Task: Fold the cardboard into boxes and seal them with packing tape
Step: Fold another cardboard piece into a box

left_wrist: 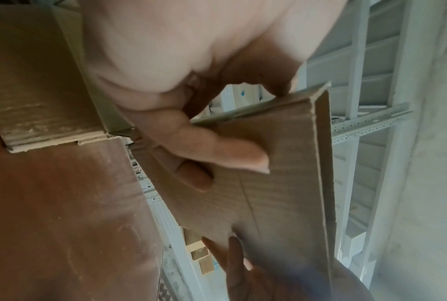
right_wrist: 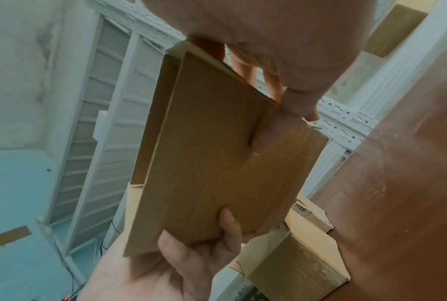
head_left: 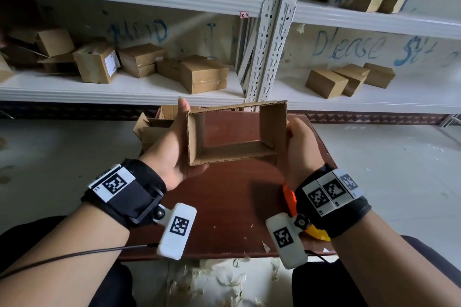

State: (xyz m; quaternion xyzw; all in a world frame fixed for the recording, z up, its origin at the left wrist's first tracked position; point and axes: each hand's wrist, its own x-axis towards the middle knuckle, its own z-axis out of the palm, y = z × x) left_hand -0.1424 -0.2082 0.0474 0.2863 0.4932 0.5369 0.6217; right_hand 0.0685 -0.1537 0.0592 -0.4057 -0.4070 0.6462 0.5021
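Both wrists are hovering at six o'clock while the left hand [head_left: 172, 147] and right hand [head_left: 300, 147] are gripping the opened cardboard sleeve [head_left: 237, 132] at nine and three o'clock above the bench [head_left: 224, 207], so squaring its corners evenly before folding flaps seems wise

Matt brown corrugated cardboard box [head_left: 237, 132] over a glossy, scuffed reddish wood table [head_left: 232, 207]; white perforated metal shelving [head_left: 274, 32].

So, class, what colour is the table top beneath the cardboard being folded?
The table top is a dark reddish-brown wood tone, seen best in the head view, below the cardboard.
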